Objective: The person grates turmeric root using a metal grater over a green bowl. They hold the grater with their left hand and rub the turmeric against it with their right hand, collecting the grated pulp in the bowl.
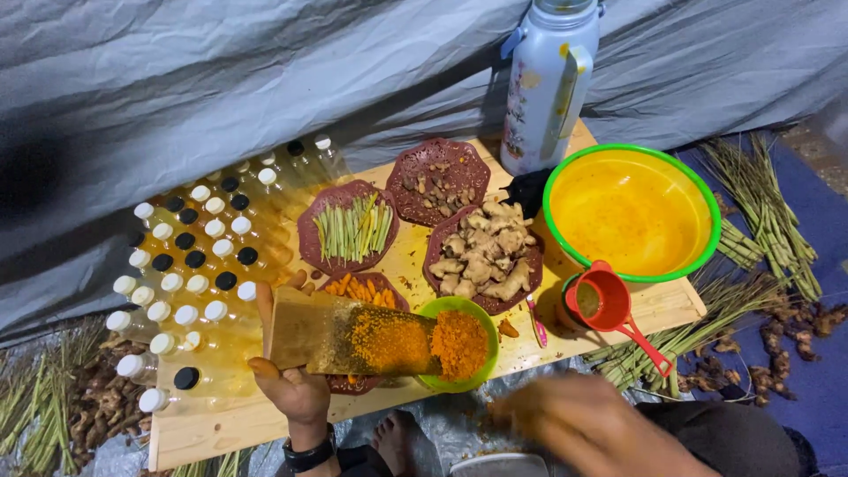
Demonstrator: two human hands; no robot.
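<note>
Head view, looking down on a low wooden board that serves as the counter. The left hand grips the near end of a flat metal grater, fingers wrapped under its lower edge and the thumb up along its left edge. The grater's long axis runs left to right, from the hand toward a small green bowl; its far end rests on or just over the bowl's left rim, and orange turmeric pulp coats that half of its face. The bowl holds a heap of the same grated pulp.

The right hand lies low at the near edge of the board, to the right of the bowl and apart from it; motion blur hides whether it is spread or closed, and nothing can be made out in it. The left hand is therefore the one joined to the grater, while the right hand is the nearer to the bowl's open right side.

Just behind the grater, a brown plate of turmeric pieces is partly covered by it. A plate of ginger root sits beyond the bowl, and a red strainer to its right.
</note>
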